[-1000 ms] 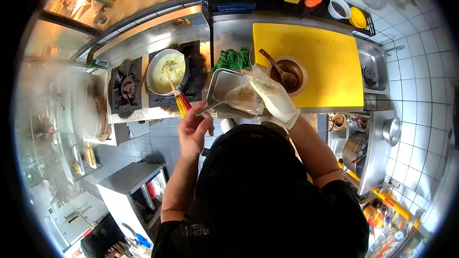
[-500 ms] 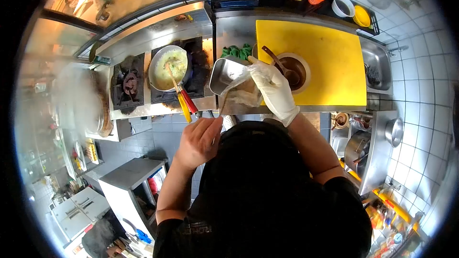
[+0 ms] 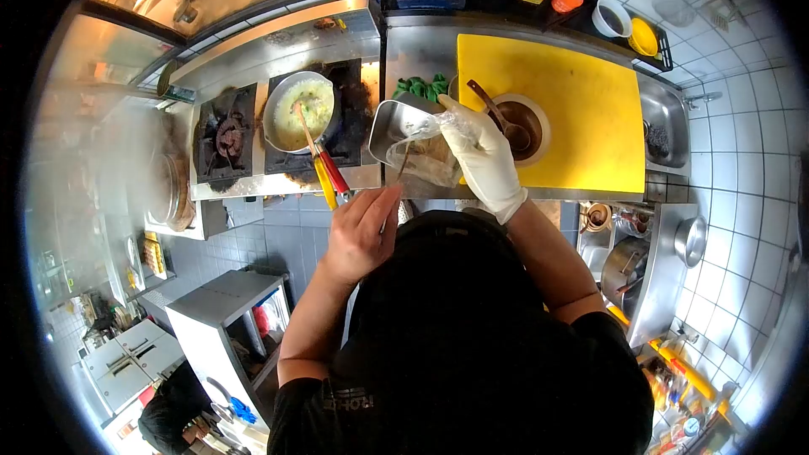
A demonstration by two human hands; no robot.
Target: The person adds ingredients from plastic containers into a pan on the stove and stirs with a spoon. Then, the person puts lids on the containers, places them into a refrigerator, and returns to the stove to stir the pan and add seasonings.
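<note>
My right hand (image 3: 483, 154), in a white glove, grips a clear plastic bag (image 3: 434, 167) at the counter's front edge. The bag hangs in front of and partly over a rectangular metal container (image 3: 388, 128). My left hand (image 3: 364, 234) is bare and lower, with its fingers closed. A thin, dark, stick-like thing (image 3: 403, 160) rises from near its fingertips toward the bag; what it is, I cannot make out. On the stove, a pan (image 3: 269, 120) holds a pale, yellowish food with green bits, and a wooden-ended stirring utensil (image 3: 304, 120) rests in it. The pan's handle (image 3: 332, 170) is red.
A yellow cutting board (image 3: 594, 118) bears a round pot (image 3: 543, 131) with a brown ladle (image 3: 499, 114) in it. Green bundled items (image 3: 421, 87) lie behind the metal container. A sink (image 3: 666, 141) is at right. Another person (image 3: 177, 409) is at lower left.
My left hand has moved slightly up and right, toward the bag. My right hand still holds the bag in nearly the same place. The view has shifted slightly.
</note>
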